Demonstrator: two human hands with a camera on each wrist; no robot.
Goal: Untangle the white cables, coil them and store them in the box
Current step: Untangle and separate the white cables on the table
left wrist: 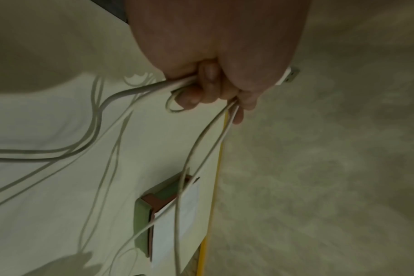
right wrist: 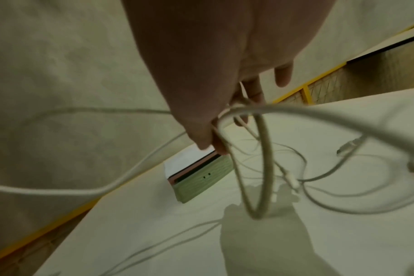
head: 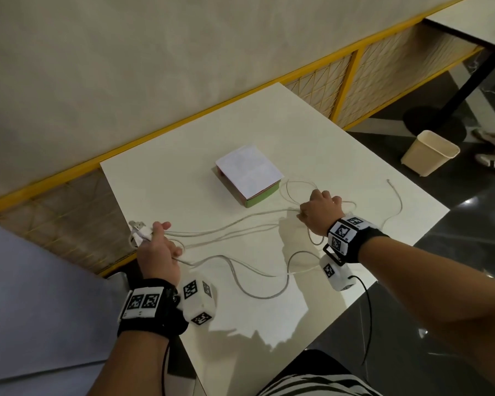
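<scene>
White cables (head: 235,228) stretch slack across the pale table (head: 340,155), pulled out between both hands, more loops trailing toward the near edge and off to the right. Left hand (head: 157,250) is clenched round a bunch of strands, a plug end (head: 139,228) sticking out past its knuckles; left wrist view shows fingers (left wrist: 208,87) curled over them. Right hand (head: 320,212) holds a loop close beside the box (head: 247,175); right wrist view shows strands pinched under its fingers (right wrist: 253,89), one finger straight. Cables look thin, round, smooth-jacketed, light and floppy; likely slippery when drawn through a fist, and prone to snagging at crossings. Connectors are the stiff bits; one lies loose on the table in the right wrist view (right wrist: 350,145). Best hold, I'd judge: near a plug end, then feed the length through. Box is a shallow rectangle, green ribbed sides, pinkish rim, a white sheet or lid on top. How many cables: cannot tell. Nothing coiled yet.
</scene>
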